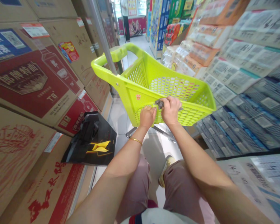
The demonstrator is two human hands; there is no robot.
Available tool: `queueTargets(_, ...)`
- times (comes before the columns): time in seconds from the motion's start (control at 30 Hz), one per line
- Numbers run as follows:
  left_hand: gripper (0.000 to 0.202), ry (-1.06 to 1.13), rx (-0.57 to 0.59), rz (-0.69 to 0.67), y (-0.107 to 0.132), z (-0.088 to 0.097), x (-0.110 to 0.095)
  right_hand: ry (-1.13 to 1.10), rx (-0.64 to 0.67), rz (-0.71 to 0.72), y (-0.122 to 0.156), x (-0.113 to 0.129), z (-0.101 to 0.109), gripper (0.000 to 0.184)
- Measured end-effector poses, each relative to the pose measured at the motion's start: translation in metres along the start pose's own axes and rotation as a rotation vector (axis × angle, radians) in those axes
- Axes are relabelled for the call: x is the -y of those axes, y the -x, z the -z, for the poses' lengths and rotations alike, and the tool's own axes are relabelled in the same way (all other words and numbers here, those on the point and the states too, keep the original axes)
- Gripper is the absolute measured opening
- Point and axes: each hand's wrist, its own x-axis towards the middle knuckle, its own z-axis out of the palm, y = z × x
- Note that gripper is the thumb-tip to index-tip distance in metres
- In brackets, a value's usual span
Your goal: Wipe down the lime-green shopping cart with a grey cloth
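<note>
A lime-green plastic shopping cart [130, 90] stands right in front of me, its perforated side facing me. My right hand [171, 109] is closed around a crumpled dark grey cloth [159, 104] and presses it to the cart's side near the middle. Just to the left, my left hand [147, 116] rests against the same side with its fingers curled in. What those fingers hold, if anything, is hidden. The two hands are close together, with the cloth's loose end between them. A small orange sticker [138, 97] is on the cart above my left hand.
Stacked cardboard cartons [32, 77] line the left side, with a black bag [93, 140] on the floor by them. Wrapped packs [242, 62] are piled along the right. A metal pole [105, 37] rises by the cart's handle. Another person [125, 18] stands far down the aisle.
</note>
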Motion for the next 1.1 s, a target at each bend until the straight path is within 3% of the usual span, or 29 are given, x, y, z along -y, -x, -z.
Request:
queueTargets(0.23,0.036,-0.008,0.032,0.009,-0.002,0.004,0.000,0.033,0.105,0.080,0.020,-0.002,-0.009,0.029)
queueTargets(0.47,0.034,-0.012,-0.003,-0.010,-0.002,0.003,0.003,0.037,0.319,0.206,0.042,-0.005,-0.005,0.031)
queueTargets(0.67,0.044,-0.004,-0.024,-0.013,-0.002,0.002,0.003,0.040,0.366,0.314,0.055,-0.007,-0.006,0.029)
queueTargets(0.77,0.043,-0.007,-0.027,-0.014,-0.002,0.001,0.004,0.047,0.325,0.243,0.047,-0.004,-0.003,0.029)
queueTargets(0.97,0.040,-0.030,-0.027,-0.020,-0.002,0.001,0.005,0.072,0.057,0.019,0.007,0.004,0.004,0.029)
queueTargets(1.1,0.043,-0.016,-0.034,-0.031,-0.001,0.001,0.005,0.056,0.026,-0.030,-0.005,0.008,0.005,0.032)
